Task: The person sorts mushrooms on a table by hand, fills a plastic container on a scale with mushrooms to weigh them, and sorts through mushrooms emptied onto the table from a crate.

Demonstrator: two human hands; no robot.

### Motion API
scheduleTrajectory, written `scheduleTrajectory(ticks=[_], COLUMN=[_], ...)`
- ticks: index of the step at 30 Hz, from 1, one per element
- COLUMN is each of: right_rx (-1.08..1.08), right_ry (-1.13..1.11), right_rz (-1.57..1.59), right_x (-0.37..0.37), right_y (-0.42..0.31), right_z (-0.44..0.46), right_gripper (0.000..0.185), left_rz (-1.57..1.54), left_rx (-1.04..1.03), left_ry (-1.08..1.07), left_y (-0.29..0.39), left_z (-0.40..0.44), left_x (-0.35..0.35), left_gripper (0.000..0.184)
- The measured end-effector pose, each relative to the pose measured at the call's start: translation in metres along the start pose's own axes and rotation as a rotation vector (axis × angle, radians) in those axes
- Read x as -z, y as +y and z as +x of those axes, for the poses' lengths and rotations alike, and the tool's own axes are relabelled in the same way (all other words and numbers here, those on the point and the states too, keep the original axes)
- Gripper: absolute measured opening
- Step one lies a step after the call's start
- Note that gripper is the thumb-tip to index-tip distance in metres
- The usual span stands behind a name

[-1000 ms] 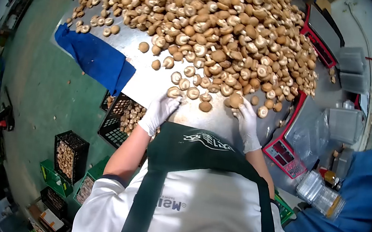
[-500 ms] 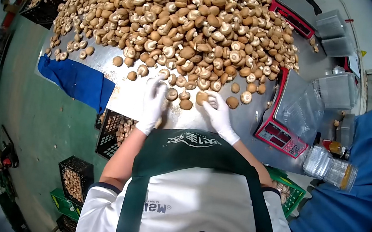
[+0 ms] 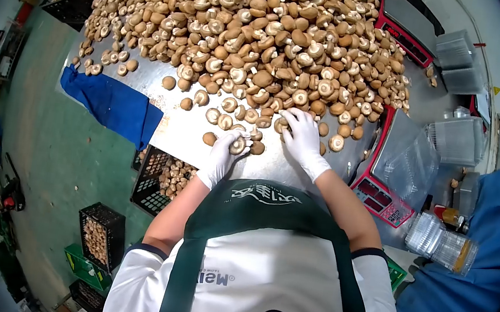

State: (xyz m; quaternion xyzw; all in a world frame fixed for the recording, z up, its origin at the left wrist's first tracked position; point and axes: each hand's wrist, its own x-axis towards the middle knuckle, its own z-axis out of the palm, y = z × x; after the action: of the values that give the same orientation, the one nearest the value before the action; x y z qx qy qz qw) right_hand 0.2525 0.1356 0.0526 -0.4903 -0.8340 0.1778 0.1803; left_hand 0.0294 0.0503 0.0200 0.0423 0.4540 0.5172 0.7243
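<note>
My left hand [image 3: 223,154], in a white glove, is closed round a mushroom [image 3: 237,146] whose pale underside faces up. Beside it a brown-capped mushroom [image 3: 209,139] lies on the metal table [image 3: 180,131]. My right hand [image 3: 303,139], also gloved, has its thumb and fingers about another mushroom [image 3: 281,124] at the near edge of the heap; the fingers partly cover it. Several loose mushrooms lie between the two hands. Beyond them rises a large pile of mushrooms [image 3: 247,36].
To the right stands a red scale [image 3: 380,198] with clear plastic trays [image 3: 411,158] on it; a second scale [image 3: 409,25] is farther back. A blue cloth [image 3: 111,103] hangs over the left table edge. Below is a black crate [image 3: 149,180] of mushrooms.
My left hand has moved right and nearer to me and now holds a mushroom. My right hand has shifted slightly right and away from me, toward the pile. The camera view has shifted slightly.
</note>
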Motion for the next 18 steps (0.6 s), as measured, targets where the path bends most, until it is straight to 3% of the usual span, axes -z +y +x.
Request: scheduleTrajectory(ticks=[4,9,13,15,18], right_rx=[0.062,0.025,-0.169,-0.035,-0.051], right_ry=[-0.120,0.021,-0.263,-0.117,0.080], right_rz=[-0.081,-0.074,-0.141,-0.023,0.215], right_x=[0.031,0.000,-0.016,-0.020,-0.010], right_y=[-0.018,-0.052,-0.057,-0.040,-0.033], right_z=[0.010,0.093,0.131,0.117,0.087], right_gripper=[0.043,0.042,0.040,0.037,0.035], left_rz=[0.029,0.030,0.055,0.052,-0.003], left_rx=[0.033,0.040,-0.014,-0.012,0.023], left_ry=[0.022,-0.012,-0.042,-0.038,0.007], left_y=[-0.006,-0.006,0.003,0.003,0.007], left_z=[-0.006,-0.008,-0.004,-0.007,-0.008], left_x=[0.004,0.000,0.000,0.002,-0.005], left_gripper=[0.029,0.033,0.036,0.038,0.039])
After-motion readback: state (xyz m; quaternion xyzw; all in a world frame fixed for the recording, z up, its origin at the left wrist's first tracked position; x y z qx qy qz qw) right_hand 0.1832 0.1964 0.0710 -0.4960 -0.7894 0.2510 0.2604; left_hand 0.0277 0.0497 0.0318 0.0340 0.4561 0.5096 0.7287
